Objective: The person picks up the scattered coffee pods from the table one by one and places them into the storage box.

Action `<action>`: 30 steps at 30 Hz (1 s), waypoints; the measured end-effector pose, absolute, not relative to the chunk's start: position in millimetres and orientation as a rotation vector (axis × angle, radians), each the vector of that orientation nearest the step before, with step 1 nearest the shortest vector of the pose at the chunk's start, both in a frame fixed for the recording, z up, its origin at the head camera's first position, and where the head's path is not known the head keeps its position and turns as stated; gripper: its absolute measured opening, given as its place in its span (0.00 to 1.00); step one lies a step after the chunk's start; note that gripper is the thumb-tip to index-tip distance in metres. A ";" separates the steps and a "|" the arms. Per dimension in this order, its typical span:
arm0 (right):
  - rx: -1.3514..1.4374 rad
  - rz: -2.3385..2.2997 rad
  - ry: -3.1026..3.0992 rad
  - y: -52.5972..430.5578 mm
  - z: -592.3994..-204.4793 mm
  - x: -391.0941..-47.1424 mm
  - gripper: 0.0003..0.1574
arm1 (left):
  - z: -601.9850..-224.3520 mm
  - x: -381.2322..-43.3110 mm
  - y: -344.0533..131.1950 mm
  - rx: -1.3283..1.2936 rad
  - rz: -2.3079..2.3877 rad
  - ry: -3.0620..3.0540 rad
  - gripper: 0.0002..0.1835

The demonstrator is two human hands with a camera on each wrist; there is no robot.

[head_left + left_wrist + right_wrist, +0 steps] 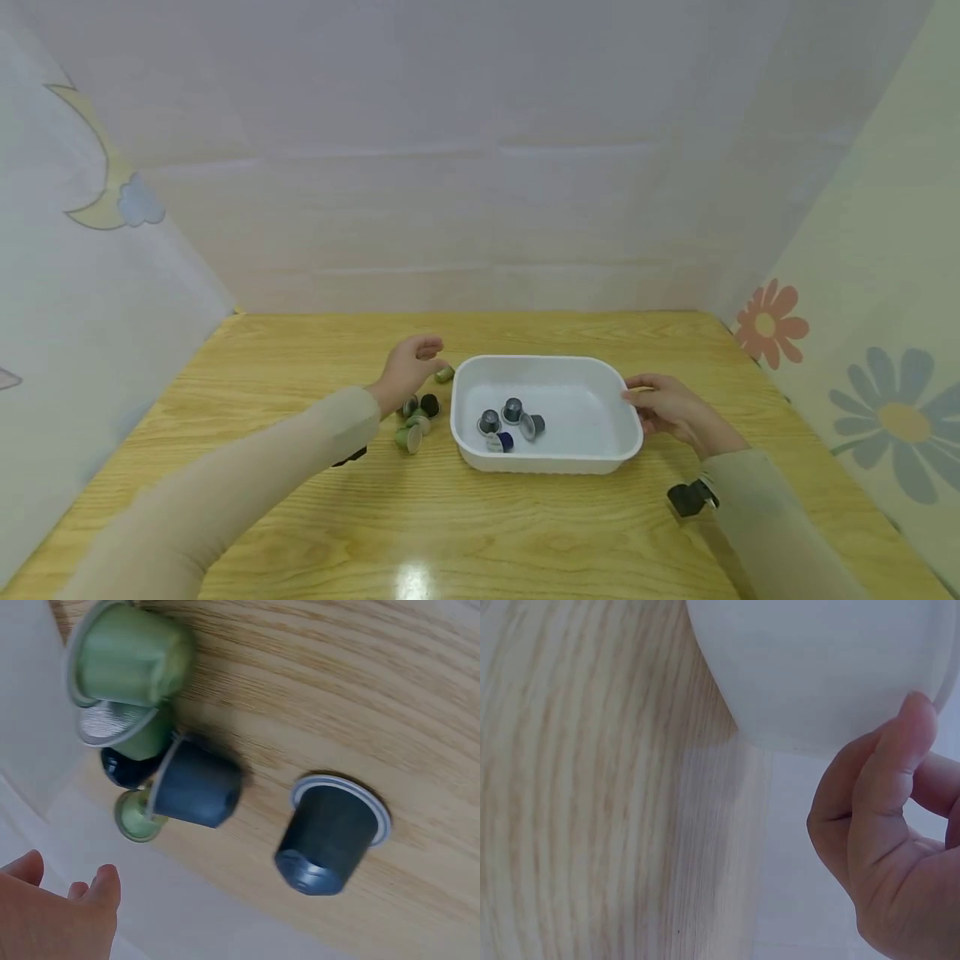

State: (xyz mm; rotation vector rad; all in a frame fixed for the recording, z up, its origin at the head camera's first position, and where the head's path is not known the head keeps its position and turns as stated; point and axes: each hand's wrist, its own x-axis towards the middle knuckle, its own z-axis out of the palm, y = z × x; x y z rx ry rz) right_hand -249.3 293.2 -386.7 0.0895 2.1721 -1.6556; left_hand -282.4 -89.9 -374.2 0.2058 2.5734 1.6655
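A white plastic tray [592, 457] stands on the wooden table, with several coffee capsules in its left half: grey ones [512, 408] and a dark blue one [506, 442]. My right hand [671, 408] pinches the tray's right rim between thumb and fingers, also seen close up in the right wrist view. Left of the tray, my left hand [408, 371] hovers with thumb and fingers apart, holding nothing. Close to its thumb lies a green capsule [444, 375]. Below that hand more capsules lie in a loose group, including a green one [408, 438] and a dark one [327, 836].
The wooden table [360, 533] runs back to a pale wall [480, 208]. Side walls with a moon print [97, 167] and flower prints [772, 323] flank it. A black wrist device [688, 498] hangs at the right cuff.
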 end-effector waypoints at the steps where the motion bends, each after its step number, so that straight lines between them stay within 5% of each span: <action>1: 0.090 -1.656 2.172 293.5 -387.0 -249.2 0.29 | -375.9 -283.4 -90.9 0.201 1.661 2.580 0.24; 19: 0.101 -1.675 2.159 292.3 -385.4 -247.2 0.29 | -403.1 -307.2 -86.8 0.268 1.403 2.637 0.34; 30: 0.095 -1.639 2.180 289.5 -386.0 -246.2 0.29 | -414.1 -313.2 -88.2 0.250 1.289 2.675 0.30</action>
